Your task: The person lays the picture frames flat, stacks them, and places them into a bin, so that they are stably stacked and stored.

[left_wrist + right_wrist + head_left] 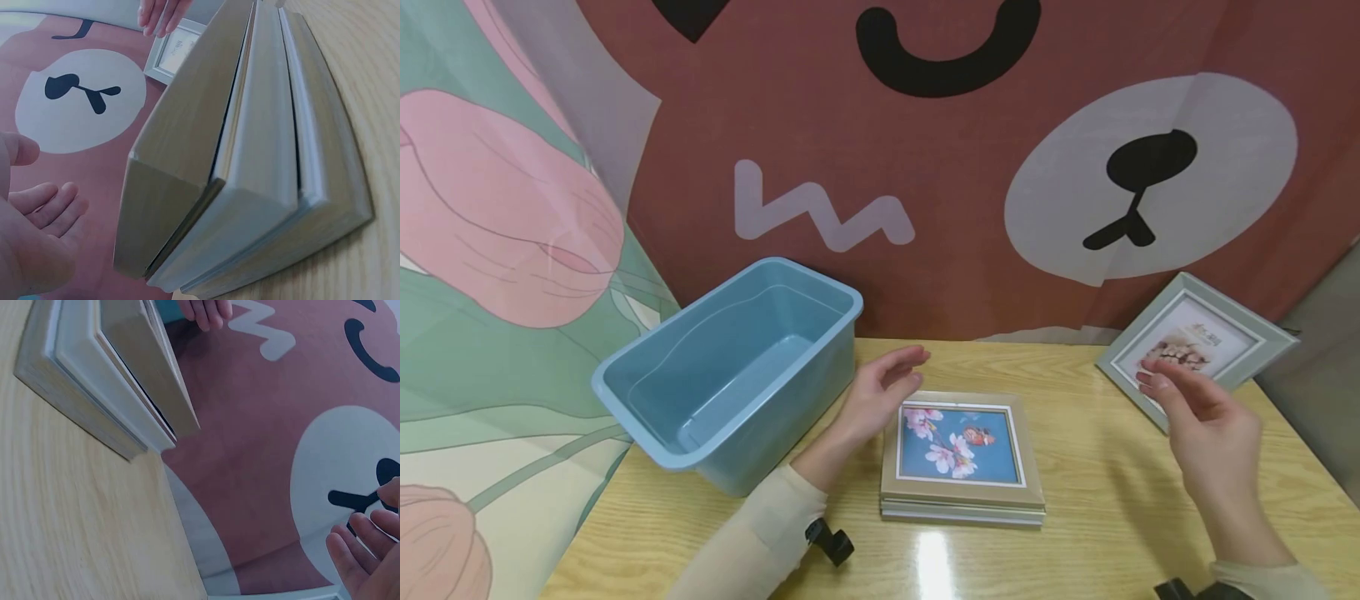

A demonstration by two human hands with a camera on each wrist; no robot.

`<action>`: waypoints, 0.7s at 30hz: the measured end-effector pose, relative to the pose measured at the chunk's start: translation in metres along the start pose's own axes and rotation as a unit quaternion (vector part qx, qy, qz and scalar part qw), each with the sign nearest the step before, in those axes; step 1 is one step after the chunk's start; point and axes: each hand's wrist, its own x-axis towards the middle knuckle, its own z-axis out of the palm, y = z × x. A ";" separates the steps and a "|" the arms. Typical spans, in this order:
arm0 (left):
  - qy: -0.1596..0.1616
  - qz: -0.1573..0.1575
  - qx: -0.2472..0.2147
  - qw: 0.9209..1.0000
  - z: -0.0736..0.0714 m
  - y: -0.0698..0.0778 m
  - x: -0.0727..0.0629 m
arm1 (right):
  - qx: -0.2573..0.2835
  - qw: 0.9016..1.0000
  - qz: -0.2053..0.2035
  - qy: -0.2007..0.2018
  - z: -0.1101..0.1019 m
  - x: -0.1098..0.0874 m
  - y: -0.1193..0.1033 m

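A stack of picture frames lies on the wooden table; the top one has a beige-gold border around pink blossoms on blue. My left hand hovers at the stack's upper left corner, fingers loosely extended and holding nothing. In the left wrist view, that hand is apart from the stacked frames. My right hand is raised at the right, relaxed, with nothing in it. Behind it, a grey-green picture frame leans back, partly covered by the fingers in the head view.
An empty blue plastic bin stands left of the stack, near my left forearm. A curtain with a brown bear print hangs along the table's back edge. Bare wood shows between the stack and my right hand.
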 end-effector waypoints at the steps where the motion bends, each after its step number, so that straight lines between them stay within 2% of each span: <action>1: 0.000 -0.003 -0.001 1.000 0.001 0.001 0.000 | 0.005 1.000 0.004 0.006 -0.001 0.002 0.000; 6: -0.001 -0.009 0.012 1.000 0.004 0.004 0.002 | 0.042 0.998 0.029 0.035 -0.006 0.011 0.002; 8: -0.002 -0.011 0.022 1.000 0.005 0.004 0.002 | 0.074 0.996 0.037 0.041 -0.008 0.014 0.003; 10: -0.004 -0.017 0.033 0.999 0.006 0.005 0.003 | 0.084 0.995 0.035 0.050 -0.010 0.018 0.005; 16: -0.022 -0.029 0.044 0.998 0.010 0.008 0.008 | 0.064 0.994 0.019 0.083 -0.015 0.027 0.007; 21: -0.030 -0.035 0.044 0.998 0.013 0.009 0.010 | 0.098 0.989 0.049 0.096 -0.020 0.034 0.010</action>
